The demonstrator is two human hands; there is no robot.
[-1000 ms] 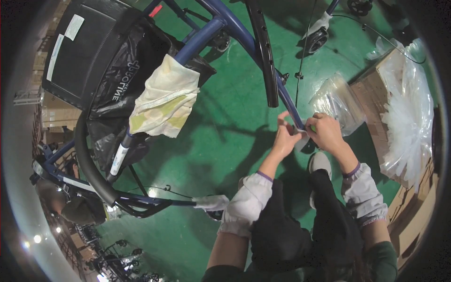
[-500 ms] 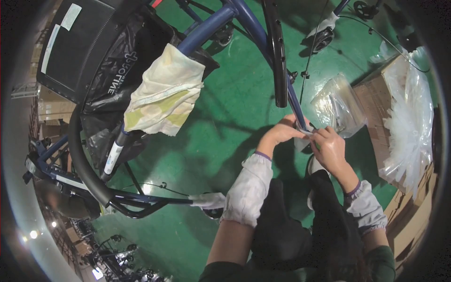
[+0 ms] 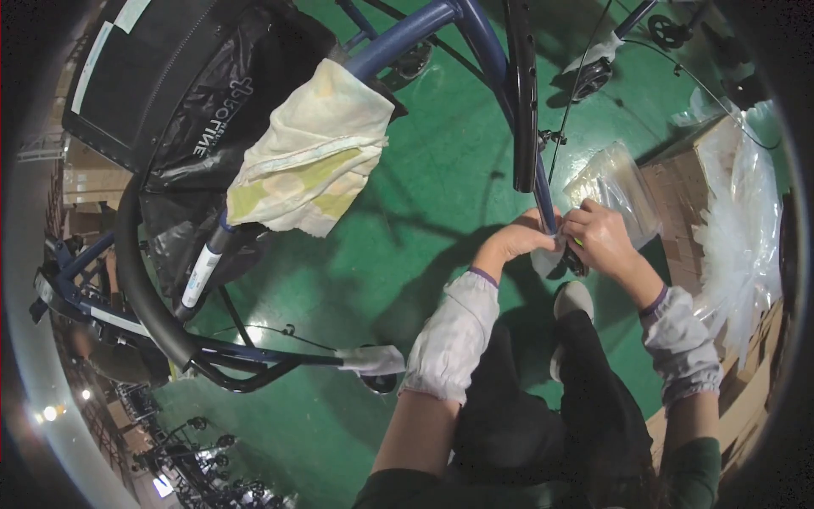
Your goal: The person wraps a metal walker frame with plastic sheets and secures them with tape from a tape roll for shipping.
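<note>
A blue rollator frame tube runs down to my two hands. My left hand is closed around its lower end, where thin whitish plastic wrap shows below the fingers. Right beside it, my right hand has its fingers curled together. A small yellow-green bit shows at those fingertips; what it belongs to is hidden. Just below them is a dark wheel, partly covered. A black tube with holes hangs alongside the blue tube.
At left are a black PROLINE bag and a patterned cloth draped over the frame. A clear plastic bag lies by a cardboard box with plastic sheeting. Another wrapped wheel stands low at left.
My right hand has shifted slightly up and right, and the yellow-green bit now shows at its fingers. My left hand stays at the tube end. The view has shifted a little.
</note>
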